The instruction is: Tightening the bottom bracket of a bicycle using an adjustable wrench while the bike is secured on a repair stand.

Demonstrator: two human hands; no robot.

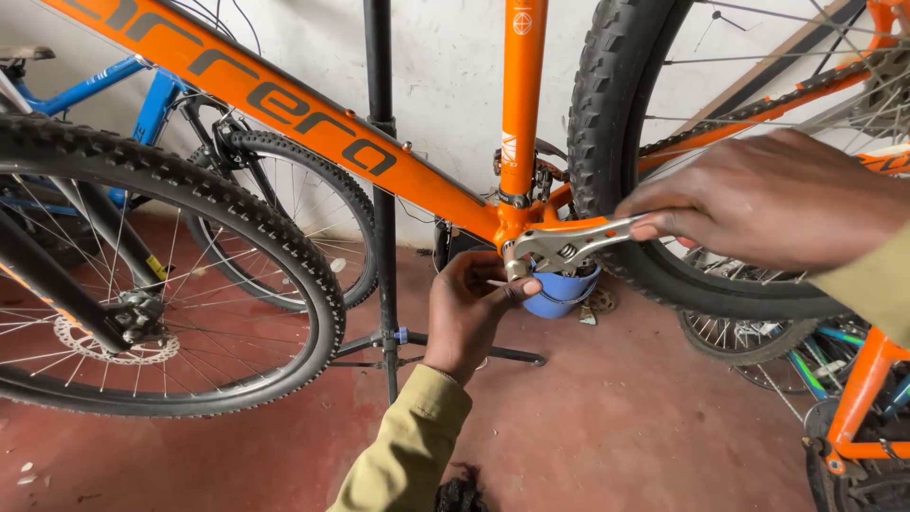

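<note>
Right hand [768, 194] clasps the adjustable wrench [569, 245] handle, left hand [471, 305] apparently steadying its head at the orange frame [517, 220].

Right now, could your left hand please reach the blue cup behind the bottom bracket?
Probably yes: the left hand is right beside the blue cup, with only the adjustable wrench jaw close above.

left hand [466, 313]: bare, olive-khaki long sleeve, loose cuff | right hand [773, 201]: bare, same olive-khaki sleeve
</note>
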